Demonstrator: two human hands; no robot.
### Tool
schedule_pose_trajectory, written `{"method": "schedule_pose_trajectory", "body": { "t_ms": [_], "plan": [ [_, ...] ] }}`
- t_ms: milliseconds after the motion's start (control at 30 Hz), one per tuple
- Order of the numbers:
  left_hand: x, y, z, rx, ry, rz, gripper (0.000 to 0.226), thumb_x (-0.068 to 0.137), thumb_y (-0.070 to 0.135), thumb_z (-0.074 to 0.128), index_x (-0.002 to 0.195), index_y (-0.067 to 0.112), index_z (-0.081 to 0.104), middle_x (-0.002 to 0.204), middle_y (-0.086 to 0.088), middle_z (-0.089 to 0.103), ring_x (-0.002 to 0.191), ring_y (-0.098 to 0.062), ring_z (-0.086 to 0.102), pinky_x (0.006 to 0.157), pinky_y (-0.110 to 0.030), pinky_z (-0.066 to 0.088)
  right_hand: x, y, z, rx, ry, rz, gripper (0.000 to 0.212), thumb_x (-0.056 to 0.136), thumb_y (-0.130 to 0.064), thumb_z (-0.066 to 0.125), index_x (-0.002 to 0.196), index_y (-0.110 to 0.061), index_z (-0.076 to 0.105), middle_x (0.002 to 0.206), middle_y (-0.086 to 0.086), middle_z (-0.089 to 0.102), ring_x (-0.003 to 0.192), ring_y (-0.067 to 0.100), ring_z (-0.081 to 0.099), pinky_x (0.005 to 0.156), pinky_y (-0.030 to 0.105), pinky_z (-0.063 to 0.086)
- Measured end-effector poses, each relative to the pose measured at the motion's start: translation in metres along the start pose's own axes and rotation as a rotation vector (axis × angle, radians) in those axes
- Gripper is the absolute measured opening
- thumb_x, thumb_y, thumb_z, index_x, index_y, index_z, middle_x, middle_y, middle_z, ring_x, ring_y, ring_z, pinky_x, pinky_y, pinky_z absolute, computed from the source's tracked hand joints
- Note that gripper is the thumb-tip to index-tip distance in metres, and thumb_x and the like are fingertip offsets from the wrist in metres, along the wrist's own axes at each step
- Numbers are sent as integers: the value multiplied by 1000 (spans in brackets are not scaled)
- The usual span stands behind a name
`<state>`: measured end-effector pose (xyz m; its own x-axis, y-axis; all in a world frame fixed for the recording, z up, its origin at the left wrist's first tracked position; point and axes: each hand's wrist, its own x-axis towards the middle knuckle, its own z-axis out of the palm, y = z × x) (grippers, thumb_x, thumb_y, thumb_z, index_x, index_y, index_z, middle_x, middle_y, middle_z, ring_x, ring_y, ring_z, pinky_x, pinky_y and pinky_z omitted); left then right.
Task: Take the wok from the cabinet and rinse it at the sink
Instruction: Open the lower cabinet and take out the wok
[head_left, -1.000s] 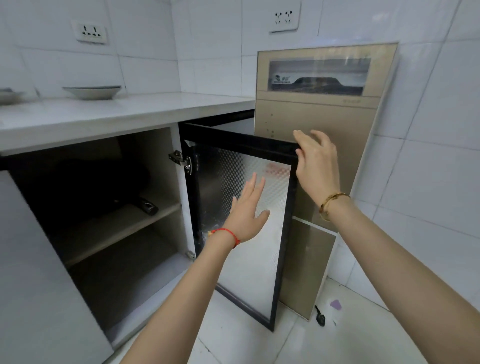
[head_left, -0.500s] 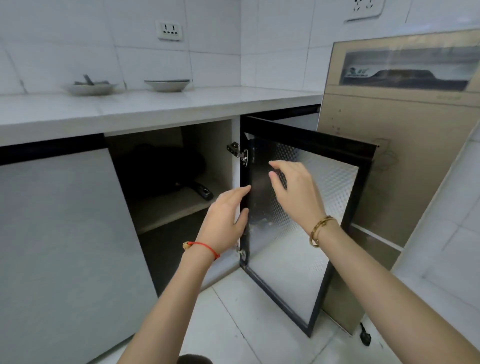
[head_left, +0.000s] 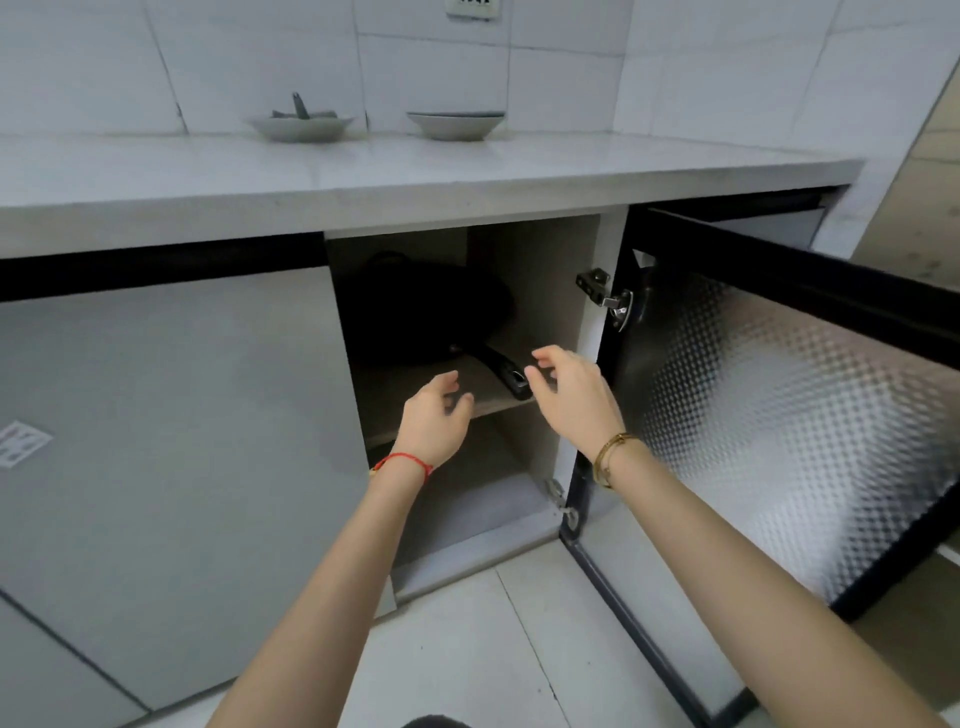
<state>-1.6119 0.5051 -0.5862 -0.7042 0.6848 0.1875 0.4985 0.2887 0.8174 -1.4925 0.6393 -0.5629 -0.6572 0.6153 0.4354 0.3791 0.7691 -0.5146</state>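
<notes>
Now, change: both hands have come off the cabinet door since a second ago and are reaching into the opening; view has swung left, wok now more visible.
Left hand (head_left: 434, 423): hovering at the shelf edge, fingers loosely curled and apart, gripping nothing; red string on wrist.
Right hand (head_left: 569, 397): hovering just beside the wok handle (head_left: 501, 366), fingers spread and bent, not closing on it; gold bracelet on wrist.
Cabinet door (head_left: 769, 415): standing swung wide open to the right, patterned panel facing in.
Cabinet (head_left: 540, 291): open; upper shelf (head_left: 410, 387) is carrying the wok.
Wok (head_left: 426, 312): dark, sitting on the upper shelf, handle pointing out toward the right hand.
Counter (head_left: 363, 176): holding two bowls near the wall.
Left bowl (head_left: 298, 127): something dark lying in it, cannot tell what.
Right bowl (head_left: 454, 124): contents not showing.
</notes>
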Motion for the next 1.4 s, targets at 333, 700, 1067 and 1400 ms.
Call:
{"method": "schedule_pose_trajectory", "body": {
  "t_ms": [333,700,1067,1400],
  "plan": [
    [112,-28,35,-332,-68,-333,49,98,38,45,141,14,46,140,-8,53,130,-25,49,112,-36,34,103,9,80,-50,-219,105,42,96,-30,54,129,-4,54,120,19,63,108,36,62,83,37,51],
    [174,-61,70,-850,-102,-534,37,101,26,44,132,8,49,126,-14,60,117,-26,58,104,-38,44,147,36,133,163,-429,382,27,92,-30,57,88,-5,62,72,12,70,46,21,63,47,30,55],
    [189,-57,82,-988,7,-591,38,96,16,56,130,0,53,125,-20,60,108,-29,61,71,-26,54,148,33,139,372,-469,530,22,87,-13,57,66,-8,51,54,6,53,38,14,46,36,19,39],
    [134,-53,81,-942,24,-533,20,92,9,58,108,-2,62,93,-12,67,81,-19,65,66,-26,57,87,23,118,314,-365,471,23,85,-15,56,102,0,62,51,7,59,30,13,50,33,19,40]
  ]
}}
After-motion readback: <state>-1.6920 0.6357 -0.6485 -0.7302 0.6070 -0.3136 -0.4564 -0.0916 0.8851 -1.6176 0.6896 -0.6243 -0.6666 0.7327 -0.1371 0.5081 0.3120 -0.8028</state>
